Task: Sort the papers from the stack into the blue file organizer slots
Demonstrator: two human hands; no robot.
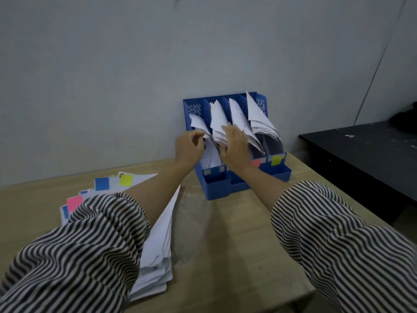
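Note:
A blue file organizer (216, 188) with several slots stands against the wall at the far edge of the table, white papers leaning out of each slot. My left hand (188, 147) pinches the papers (198, 123) in the leftmost slot. With straight fingers, my right hand (235, 143) presses against the papers (217, 118) of the second slot. The paper stack (158, 233) lies on the table at the left, partly hidden under my left sleeve, with blue, yellow and pink sticky tabs showing.
The wooden table (225, 233) reaches to a grey wall (135, 75). A black table (365, 154) stands to the right, with a dark object at its far end. Pink and yellow labels mark the organizer's right slots.

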